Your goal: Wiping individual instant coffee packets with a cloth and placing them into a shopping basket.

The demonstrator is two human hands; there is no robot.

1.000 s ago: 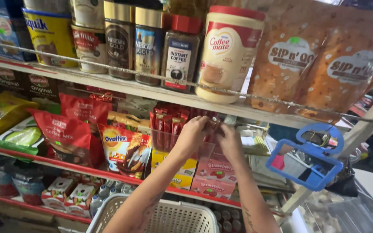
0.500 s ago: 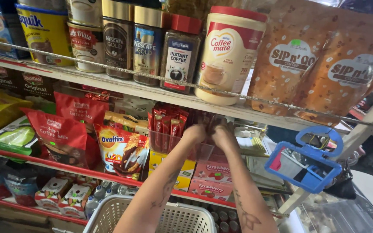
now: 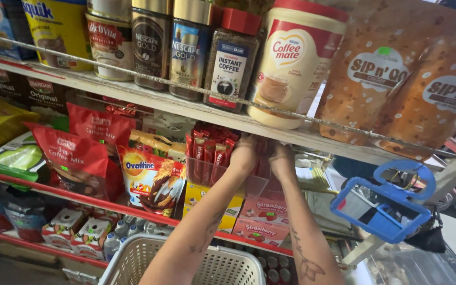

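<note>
Both my hands reach up into the middle shelf, just under the edge of the upper shelf (image 3: 149, 100). My left hand (image 3: 245, 154) rests at the right end of a clear plastic bin (image 3: 207, 178) filled with several upright red sachets (image 3: 210, 146). My right hand (image 3: 283, 159) is close beside it, a little to the right, with more red packets showing between the two. The fingers of both hands are hidden deep in the shelf, so I cannot make out what they grip. My forearms rise over a white plastic basket (image 3: 133, 259).
Below the bin lie a yellow box (image 3: 206, 199) and pink boxes (image 3: 264, 212). An orange drink-mix bag (image 3: 151, 180) and red coffee-mix bags (image 3: 75, 158) stand left. Coffee jars (image 3: 229, 63), a creamer tub (image 3: 291, 58) and brown pouches (image 3: 376, 74) sit above. A blue frame (image 3: 381, 207) hangs right.
Both hands have moved up and further back into the shelf, from the front of the clear bin to under the upper shelf's edge. The view has shifted slightly.
</note>
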